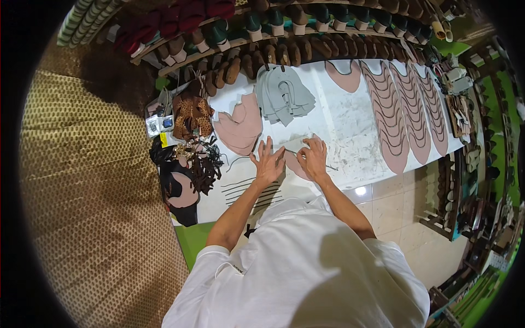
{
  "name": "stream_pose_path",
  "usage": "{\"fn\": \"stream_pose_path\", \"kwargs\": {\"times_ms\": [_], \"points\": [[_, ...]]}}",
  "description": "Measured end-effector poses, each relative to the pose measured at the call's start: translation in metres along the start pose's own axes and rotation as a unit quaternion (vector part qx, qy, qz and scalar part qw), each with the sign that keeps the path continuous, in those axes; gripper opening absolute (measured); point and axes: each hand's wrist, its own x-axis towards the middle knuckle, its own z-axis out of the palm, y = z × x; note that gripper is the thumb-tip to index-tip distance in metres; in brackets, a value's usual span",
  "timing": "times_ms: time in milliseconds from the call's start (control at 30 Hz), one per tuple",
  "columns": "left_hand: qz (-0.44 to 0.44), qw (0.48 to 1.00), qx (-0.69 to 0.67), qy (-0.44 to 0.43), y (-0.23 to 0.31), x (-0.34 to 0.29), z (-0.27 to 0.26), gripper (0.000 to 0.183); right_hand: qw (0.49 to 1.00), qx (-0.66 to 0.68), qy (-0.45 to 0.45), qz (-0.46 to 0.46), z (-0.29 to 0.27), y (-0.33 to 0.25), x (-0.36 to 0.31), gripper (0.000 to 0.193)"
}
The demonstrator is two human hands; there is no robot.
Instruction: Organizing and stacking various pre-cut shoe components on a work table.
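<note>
On the white table, a small pink shoe-upper piece (296,165) lies between and partly under my hands. My left hand (268,163) rests at its left side, fingers spread and the thumb near the piece's upper edge. At its right side, my right hand (314,158) has thumb and index finger pinched together at that edge, the other fingers raised. A thin dark strip (331,168) runs along the edge and sticks out to the right of this hand; the pinch itself is partly hidden. Several similar dark strips (240,192) lie in rows by my left forearm.
Larger pink pieces (239,127) and a stack of grey pieces (284,93) lie beyond my hands. Overlapping rows of dark-edged pink pieces (387,117) cover the right side. Leopard-print pieces (192,116) and brown scraps (205,172) crowd the left. Shoe racks (262,38) line the back.
</note>
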Motion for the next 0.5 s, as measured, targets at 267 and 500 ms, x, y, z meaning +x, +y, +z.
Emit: {"fn": "stream_pose_path", "kwargs": {"times_ms": [267, 500], "points": [[0.086, 0.991, 0.099, -0.011, -0.0048, -0.0002, 0.0000, 0.049, 1.000, -0.017, -0.005, 0.003, -0.0027, -0.0038, -0.0001, 0.014], [0.075, 0.995, 0.064, -0.016, -0.0001, 0.0029, -0.0033, 0.046, 0.999, -0.016, -0.018, 0.022, -0.0008, -0.0059, -0.0048, 0.015]]}}
